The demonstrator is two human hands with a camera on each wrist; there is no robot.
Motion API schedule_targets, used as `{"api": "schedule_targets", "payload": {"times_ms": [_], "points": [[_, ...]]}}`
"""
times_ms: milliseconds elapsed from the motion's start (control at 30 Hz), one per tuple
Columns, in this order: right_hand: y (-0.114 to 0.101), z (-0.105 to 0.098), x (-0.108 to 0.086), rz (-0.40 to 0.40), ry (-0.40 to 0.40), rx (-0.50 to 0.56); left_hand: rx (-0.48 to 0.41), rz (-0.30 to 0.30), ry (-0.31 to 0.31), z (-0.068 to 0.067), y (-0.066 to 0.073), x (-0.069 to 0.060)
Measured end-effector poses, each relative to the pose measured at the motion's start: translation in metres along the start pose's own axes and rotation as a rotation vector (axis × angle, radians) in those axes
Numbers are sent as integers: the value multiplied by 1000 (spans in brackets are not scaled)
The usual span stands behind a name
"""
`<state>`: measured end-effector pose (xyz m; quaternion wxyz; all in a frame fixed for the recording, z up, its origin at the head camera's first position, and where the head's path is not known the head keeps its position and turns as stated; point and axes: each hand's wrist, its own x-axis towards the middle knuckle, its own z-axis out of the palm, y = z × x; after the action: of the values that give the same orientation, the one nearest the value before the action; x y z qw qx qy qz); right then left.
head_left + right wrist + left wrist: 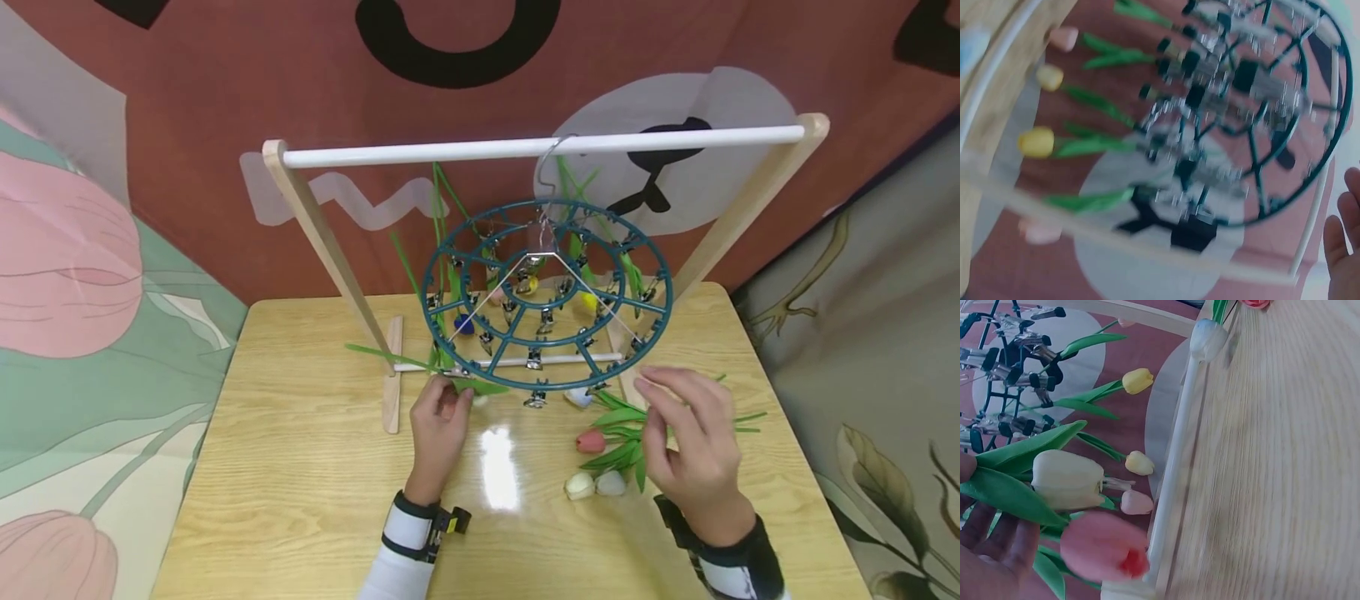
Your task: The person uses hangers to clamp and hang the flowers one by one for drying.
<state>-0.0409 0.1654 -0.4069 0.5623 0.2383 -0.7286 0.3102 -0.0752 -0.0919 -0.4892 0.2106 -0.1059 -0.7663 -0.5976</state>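
Note:
My left hand is at the front left of the round clip hanger. Its thumb and fingers are at the green leaves of a white tulip, which they appear to pinch; the exact grip is partly hidden. That tulip's long stem lies nearly level, pointing left, close to a metal clip on the ring. A pink tulip hangs right by the same hand. My right hand is raised at the hanger's front right, fingers loosely bent, holding nothing.
The hanger hooks over the white bar of a wooden stand. Other tulips hang head down from its clips, among them a yellow tulip. Several loose tulips lie below the right hand, including a red-pink tulip and a cream tulip.

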Motion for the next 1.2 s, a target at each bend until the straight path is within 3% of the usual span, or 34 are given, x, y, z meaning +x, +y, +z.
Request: {"api": "schedule_targets", "payload": {"times_ms": [100,200,267,500,633,733,900,1100,1200], "points": [[12,-11,-1,48,44,-53,10,5,-3,-2,0,1],[28,-27,-9,111,-5,-119,27,-6,-9,-3,0,1],[39,-40,-18,160,-81,-168,35,-12,-17,-2,-3,1],[84,-83,-65,345,-454,-293,53,8,-59,-4,-41,-9],[101,-95,-87,418,-648,-340,85,16,-94,-8,-46,-12],[112,-99,-105,452,-741,-346,144,31,-130,-10,-50,-19],[125,-105,-130,510,-851,-348,290,70,-278,-13,-56,-33],[129,-105,-148,511,-953,-360,508,85,-541,-9,-55,-49],[128,-102,-152,538,-1032,-361,542,78,-672,-2,-51,-54]]}}
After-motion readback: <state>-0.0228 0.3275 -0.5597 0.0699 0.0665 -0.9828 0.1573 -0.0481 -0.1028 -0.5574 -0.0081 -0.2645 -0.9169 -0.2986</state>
